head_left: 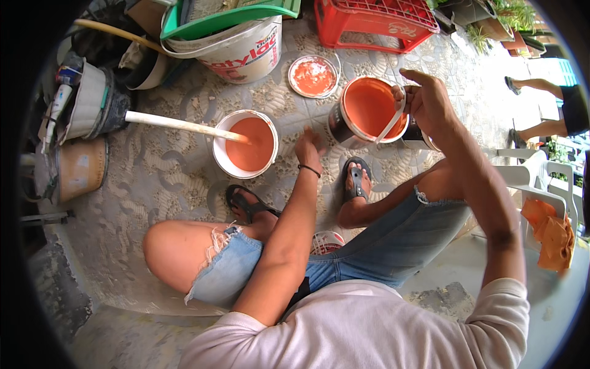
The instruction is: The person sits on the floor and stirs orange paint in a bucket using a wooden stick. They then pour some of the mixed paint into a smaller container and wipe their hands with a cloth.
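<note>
My right hand (424, 101) grips the pale, strip-like handle (391, 126) of a paint bucket (343, 126). Its index finger points away from the others. Orange paint (369, 101) lies inside this bucket and smears its inner wall. My left hand (309, 146), with a dark band at the wrist, hovers between this bucket and a white bucket (216, 150) to the left; its fingers are blurred. More orange paint fills part of the white bucket, and a long pale stick (178, 124) leans in it. Beyond my left hand lies a round lid (313, 76) smeared with orange.
A red plastic crate (375, 27) and a large white bucket (246, 58) under a green tray (227, 18) stand at the back. Stacked containers (83, 132) line the left. A white chair (534, 178) holds orange-brown paper (550, 234). Another person's legs (541, 111) show far right.
</note>
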Tool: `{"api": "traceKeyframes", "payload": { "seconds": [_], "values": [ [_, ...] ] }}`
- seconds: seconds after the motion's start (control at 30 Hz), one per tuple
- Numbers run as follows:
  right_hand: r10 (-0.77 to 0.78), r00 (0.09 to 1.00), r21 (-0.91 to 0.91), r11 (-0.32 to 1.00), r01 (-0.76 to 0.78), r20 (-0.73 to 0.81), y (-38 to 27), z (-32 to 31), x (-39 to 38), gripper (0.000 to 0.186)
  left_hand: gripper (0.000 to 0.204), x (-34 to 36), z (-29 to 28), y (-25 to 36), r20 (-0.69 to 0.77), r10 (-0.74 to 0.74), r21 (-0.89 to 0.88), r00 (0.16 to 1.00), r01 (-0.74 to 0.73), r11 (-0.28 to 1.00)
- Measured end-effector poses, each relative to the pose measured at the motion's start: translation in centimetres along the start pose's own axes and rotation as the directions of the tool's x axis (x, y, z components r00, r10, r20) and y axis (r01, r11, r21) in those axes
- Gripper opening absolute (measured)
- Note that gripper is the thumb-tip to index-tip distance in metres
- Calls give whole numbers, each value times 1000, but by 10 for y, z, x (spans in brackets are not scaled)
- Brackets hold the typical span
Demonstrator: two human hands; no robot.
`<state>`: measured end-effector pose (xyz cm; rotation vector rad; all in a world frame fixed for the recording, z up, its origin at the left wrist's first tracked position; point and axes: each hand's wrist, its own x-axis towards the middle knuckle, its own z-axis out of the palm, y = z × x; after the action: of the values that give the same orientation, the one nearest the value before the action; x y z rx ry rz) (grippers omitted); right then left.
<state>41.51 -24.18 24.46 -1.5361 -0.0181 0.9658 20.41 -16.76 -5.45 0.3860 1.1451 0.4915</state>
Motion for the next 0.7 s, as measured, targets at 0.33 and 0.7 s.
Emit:
{"api": "traceKeyframes", "payload": {
  "seconds": [0.33, 0.7],
  "values": [
    [-90, 988, -293, 955, 49, -126, 6, -47, 125, 38, 38, 105, 75, 77, -32, 666, 765, 745, -410, 496],
    [-384, 923, -760, 599, 251, 1, -5, -75, 154, 73, 44, 201, 114, 150, -46, 485, 980, 874, -55, 191]
  ]
}}
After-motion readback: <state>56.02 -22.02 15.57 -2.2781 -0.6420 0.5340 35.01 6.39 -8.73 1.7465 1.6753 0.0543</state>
